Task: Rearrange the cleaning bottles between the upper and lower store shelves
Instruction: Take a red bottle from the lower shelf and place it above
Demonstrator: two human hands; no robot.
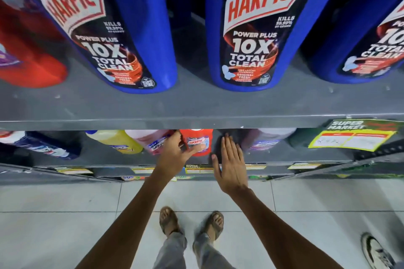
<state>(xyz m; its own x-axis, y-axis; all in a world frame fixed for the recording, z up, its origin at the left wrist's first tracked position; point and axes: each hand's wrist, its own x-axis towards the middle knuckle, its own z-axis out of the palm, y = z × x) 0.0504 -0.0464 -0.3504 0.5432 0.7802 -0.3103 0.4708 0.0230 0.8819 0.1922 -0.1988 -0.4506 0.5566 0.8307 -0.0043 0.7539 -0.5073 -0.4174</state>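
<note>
On the lower shelf (98, 159) stands a small red Harpic bottle (200, 140). My left hand (177, 155) is at its left side, thumb lying across the bottle's front and fingers reaching behind it. My right hand (229, 164) is flat and open just right of the bottle, fingers together, holding nothing. Big blue Harpic bottles (258, 28) (113, 28) stand on the upper shelf (196, 105), close to the camera. A pink bottle (153, 140) and a yellow bottle (118, 141) stand left of the red one.
A red bottle (26, 50) stands far left on the upper shelf, and a third blue one (360, 39) at the right. A lilac bottle (266, 137) stands right of my right hand. A yellow price tag (349, 140) hangs from the shelf edge. Someone's shoe (376, 251) is on the tiled floor.
</note>
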